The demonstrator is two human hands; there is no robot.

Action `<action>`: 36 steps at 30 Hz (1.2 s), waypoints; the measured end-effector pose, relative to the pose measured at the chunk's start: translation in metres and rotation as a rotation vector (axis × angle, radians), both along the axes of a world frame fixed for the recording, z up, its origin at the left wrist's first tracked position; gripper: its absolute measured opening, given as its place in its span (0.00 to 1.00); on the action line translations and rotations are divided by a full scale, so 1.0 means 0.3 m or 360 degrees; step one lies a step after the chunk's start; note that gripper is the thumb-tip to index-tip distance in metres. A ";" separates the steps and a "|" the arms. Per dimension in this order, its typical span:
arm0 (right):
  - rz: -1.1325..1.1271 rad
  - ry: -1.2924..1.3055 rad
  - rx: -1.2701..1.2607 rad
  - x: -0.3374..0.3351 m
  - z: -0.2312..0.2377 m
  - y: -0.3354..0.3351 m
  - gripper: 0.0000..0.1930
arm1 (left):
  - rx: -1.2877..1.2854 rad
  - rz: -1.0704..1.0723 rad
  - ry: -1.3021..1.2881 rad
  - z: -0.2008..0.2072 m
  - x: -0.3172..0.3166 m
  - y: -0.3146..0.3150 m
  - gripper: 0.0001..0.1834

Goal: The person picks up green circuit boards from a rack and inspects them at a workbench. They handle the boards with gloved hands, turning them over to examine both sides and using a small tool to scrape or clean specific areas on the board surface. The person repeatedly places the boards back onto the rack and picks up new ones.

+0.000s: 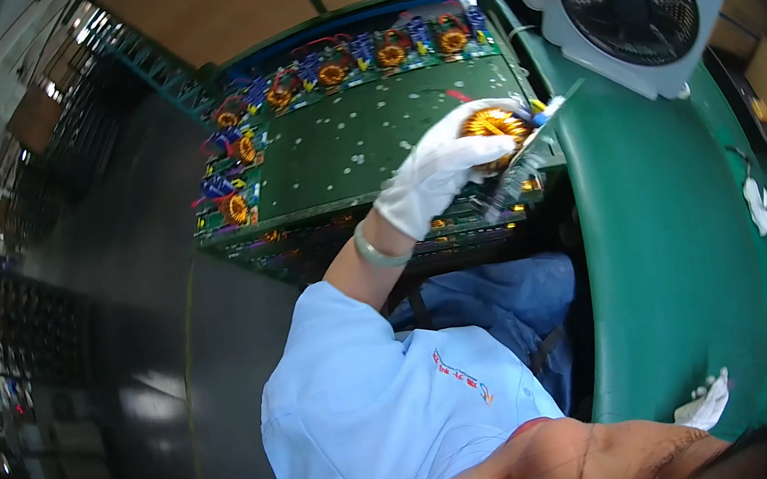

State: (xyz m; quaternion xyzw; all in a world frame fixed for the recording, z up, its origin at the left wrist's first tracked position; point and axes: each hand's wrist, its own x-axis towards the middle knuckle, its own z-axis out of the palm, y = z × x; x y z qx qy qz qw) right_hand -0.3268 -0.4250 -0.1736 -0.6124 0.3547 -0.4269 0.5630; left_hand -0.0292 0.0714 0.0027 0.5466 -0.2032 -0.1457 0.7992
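Circuit board (pixel 536 139) in the air, seen nearly edge-on and tilted, over the near right corner of a green shelf (pixel 330 153) — the step in hand looks like handling one board at that shelf. Your left hand (pixel 434 176), white-gloved, has it by the copper coil (pixel 493 132), thumb on your side and fingers round the far side, so you seem to be pinching the coil rather than the board's edge. Blur hides how firm that hold is. Any move from here calls, I judge, for a steady pinch, a turn of the wrist to level the board, and some room kept from the green worktop (pixel 656 246) just beside it.

As for your right hand, a white glove (pixel 704 405) shows at lower right by the worktop, but I cannot tell whether your hand is in it, let alone how its fingers stand.

Counted: one board held; seven coil-bearing boards (pixel 391 55) on the shelf, five along the far edge and two down the left — with more in the layers beneath, too hidden to count. One fan (pixel 632 0) stands on the worktop; one bracelet (pixel 379 251) circles your left wrist.
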 end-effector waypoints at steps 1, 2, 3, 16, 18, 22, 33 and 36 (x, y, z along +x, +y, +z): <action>-0.0053 -0.0004 0.0010 0.012 0.020 0.007 0.18 | 0.0248 0.0289 -0.0286 -0.019 0.007 0.058 0.26; -0.0069 0.0029 0.0024 0.028 0.042 0.015 0.17 | 0.0440 0.0496 -0.0364 -0.045 0.022 0.123 0.26; -0.0089 0.0076 0.0043 0.038 0.064 0.023 0.16 | 0.0629 0.0696 -0.0429 -0.099 0.057 0.187 0.25; -0.0128 0.0726 0.0361 0.127 0.331 0.281 0.14 | 0.2683 0.1896 -0.0090 -0.476 0.479 0.721 0.20; -0.0167 0.0694 0.0369 0.138 0.311 0.275 0.13 | 0.2677 0.1963 -0.0130 -0.481 0.498 0.748 0.20; -0.0169 0.0570 0.0270 0.136 0.266 0.265 0.13 | 0.2708 0.2004 -0.0128 -0.479 0.504 0.766 0.19; -0.0125 0.0309 0.0166 0.114 0.175 0.212 0.16 | 0.2733 0.1899 -0.0209 -0.470 0.490 0.814 0.24; 0.0109 0.0150 0.0570 0.092 0.141 0.089 0.15 | 0.2723 0.1905 -0.0061 -0.435 0.454 0.773 0.28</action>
